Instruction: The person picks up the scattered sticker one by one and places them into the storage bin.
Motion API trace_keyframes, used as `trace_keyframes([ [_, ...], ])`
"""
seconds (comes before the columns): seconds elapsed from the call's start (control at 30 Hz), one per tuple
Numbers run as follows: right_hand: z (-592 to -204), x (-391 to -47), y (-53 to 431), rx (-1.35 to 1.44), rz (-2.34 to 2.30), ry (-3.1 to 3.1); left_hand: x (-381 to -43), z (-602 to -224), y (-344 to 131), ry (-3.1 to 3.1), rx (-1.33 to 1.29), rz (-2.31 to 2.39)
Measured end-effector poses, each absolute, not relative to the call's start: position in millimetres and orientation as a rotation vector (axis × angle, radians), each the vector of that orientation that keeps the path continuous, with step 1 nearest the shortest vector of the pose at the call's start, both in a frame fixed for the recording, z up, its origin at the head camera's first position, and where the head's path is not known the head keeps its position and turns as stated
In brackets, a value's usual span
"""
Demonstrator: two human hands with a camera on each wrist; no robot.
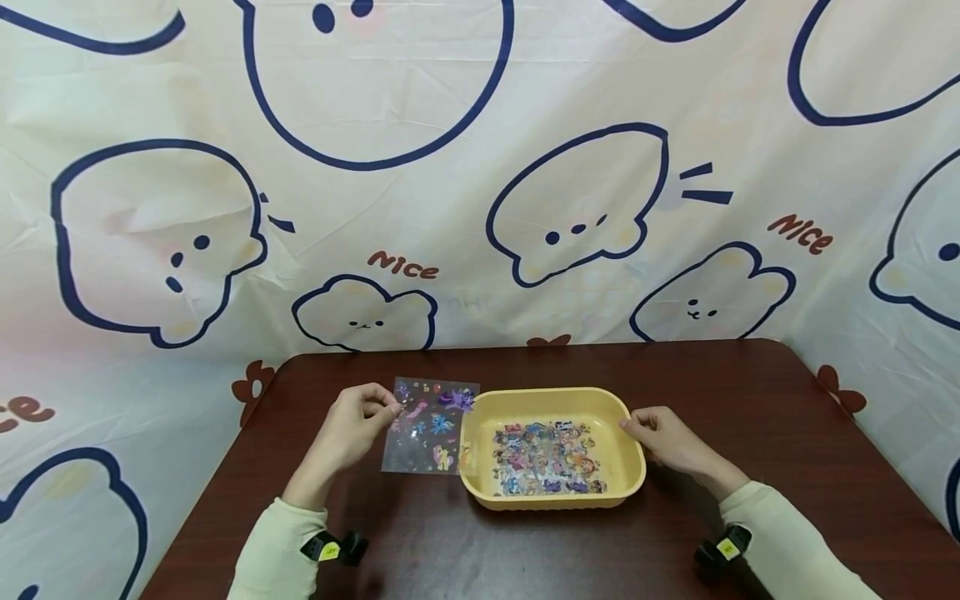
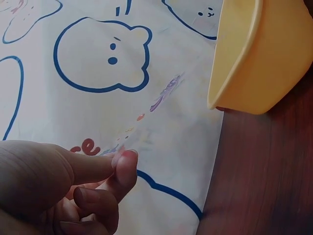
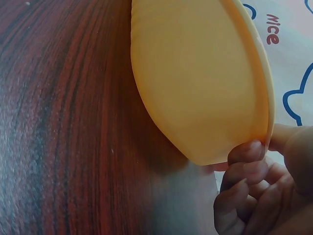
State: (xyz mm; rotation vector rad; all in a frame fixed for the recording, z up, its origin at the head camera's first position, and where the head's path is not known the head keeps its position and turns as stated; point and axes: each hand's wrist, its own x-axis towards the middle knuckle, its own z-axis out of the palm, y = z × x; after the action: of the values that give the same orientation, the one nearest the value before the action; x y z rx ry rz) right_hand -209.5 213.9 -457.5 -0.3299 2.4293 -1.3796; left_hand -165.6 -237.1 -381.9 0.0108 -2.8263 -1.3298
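My left hand (image 1: 357, 423) pinches a clear sticker sheet (image 1: 431, 446) by its left edge, between thumb and forefinger. Colourful pony figures are printed on it, and its right edge overlaps the yellow basin's left rim in the head view. Seen edge-on in the left wrist view, the sheet (image 2: 164, 93) is nearly invisible but for its printed spots. My right hand (image 1: 667, 437) grips the right rim of the yellow basin (image 1: 555, 400), thumb inside and fingers curled underneath the lip. Inside the basin lie several clear sheets with small colourful figures (image 1: 547, 458).
The dark brown wooden table (image 1: 420, 542) carries the basin near its middle. Behind and at both sides hangs a white cloth (image 1: 465, 208) with blue cartoon outlines. A black band with a small device (image 1: 330, 548) sits on each wrist.
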Motion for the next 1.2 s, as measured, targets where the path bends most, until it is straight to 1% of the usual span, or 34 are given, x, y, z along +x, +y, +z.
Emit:
trace_keyframes([
  [1.2,-455.2,-207.9,213.0,-0.308,-1.377,2.437,-177.1,-394.8,-187.7,-2.828,-0.038,-1.428],
])
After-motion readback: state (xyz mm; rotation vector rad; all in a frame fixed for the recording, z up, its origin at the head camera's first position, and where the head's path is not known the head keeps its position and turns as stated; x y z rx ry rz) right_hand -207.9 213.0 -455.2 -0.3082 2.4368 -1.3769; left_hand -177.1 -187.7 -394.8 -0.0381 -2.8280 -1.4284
